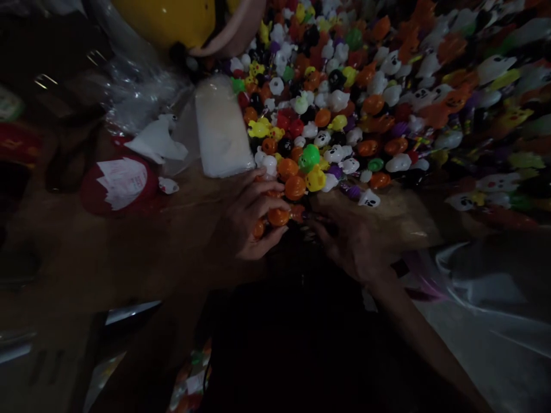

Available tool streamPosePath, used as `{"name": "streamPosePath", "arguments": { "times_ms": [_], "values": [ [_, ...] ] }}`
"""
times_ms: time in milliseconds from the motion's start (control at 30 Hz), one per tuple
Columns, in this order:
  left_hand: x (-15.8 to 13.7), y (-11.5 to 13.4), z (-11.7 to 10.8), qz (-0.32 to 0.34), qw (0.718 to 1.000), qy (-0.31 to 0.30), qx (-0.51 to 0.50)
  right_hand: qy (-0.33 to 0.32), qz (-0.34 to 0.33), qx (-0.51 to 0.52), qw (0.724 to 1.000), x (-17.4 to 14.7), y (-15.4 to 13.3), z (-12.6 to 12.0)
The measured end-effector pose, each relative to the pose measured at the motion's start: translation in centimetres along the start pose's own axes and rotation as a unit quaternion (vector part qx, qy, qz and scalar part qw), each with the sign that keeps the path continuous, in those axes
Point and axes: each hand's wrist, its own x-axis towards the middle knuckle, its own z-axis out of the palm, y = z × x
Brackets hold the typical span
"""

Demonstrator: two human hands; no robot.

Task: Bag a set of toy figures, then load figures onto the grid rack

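My left hand [241,223] is curled around several small orange pumpkin toys at the table's near edge. One glossy orange pumpkin toy [278,217] shows between its thumb and fingers. My right hand [355,244] is just to the right, its fingers drawn together near a small orange piece [297,213]; dim light hides what they pinch. Right beyond the left hand, another orange pumpkin toy [295,187] touches a yellow figure [315,179] and a green figure [309,157].
A large heap of small Halloween figures [340,100] spreads over the table's back and right. Left of it lie a stack of clear plastic bags [224,132], a red round object with a paper label [123,183] and crumpled plastic [138,94]. A yellow rounded object [172,20] stands behind.
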Motion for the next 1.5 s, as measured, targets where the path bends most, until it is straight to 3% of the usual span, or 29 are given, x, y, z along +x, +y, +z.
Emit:
{"name": "streamPosePath", "arguments": {
  "times_ms": [133,233,433,633,733,933,1133,1233,1333,1400,1500],
  "values": [
    [0.5,0.1,-0.7,0.003,1.000,-0.005,-0.017,0.044,0.069,0.149,0.985,0.9,-0.3,2.6],
    [1.2,0.4,-0.8,-0.011,1.000,0.006,-0.022,0.073,0.040,0.185,0.979,0.7,0.1,4.4],
    [1.8,1.1,-0.3,-0.075,0.997,0.029,0.010,0.090,-0.008,0.107,0.990,0.6,0.0,5.2],
    [1.6,1.2,-0.1,-0.053,0.998,0.033,0.022,0.074,-0.036,-0.036,0.996,1.1,-0.5,6.3],
    [1.7,1.3,0.2,-0.041,0.997,0.037,0.044,0.067,-0.038,-0.056,0.995,0.9,-0.6,6.7],
    [1.6,1.1,1.4,-0.021,0.992,0.106,0.065,0.085,-0.052,-0.024,0.995,0.8,-0.6,6.5],
    [1.7,1.1,2.0,-0.025,0.989,0.129,0.067,0.015,-0.065,-0.001,0.998,0.3,-0.6,4.5],
    [1.9,1.3,2.0,-0.048,0.988,0.124,0.073,0.073,-0.014,-0.044,0.996,-0.1,0.9,1.4],
    [2.0,1.4,1.9,-0.058,0.990,0.110,0.066,0.157,0.062,-0.151,0.974,0.6,3.6,-2.6],
    [2.1,1.3,2.0,-0.052,0.990,0.111,0.073,0.120,0.106,-0.249,0.955,1.8,5.3,-4.5],
    [2.2,1.1,2.1,-0.046,0.988,0.119,0.086,-0.008,0.127,-0.341,0.932,3.9,7.0,-5.2]
  ]
}}
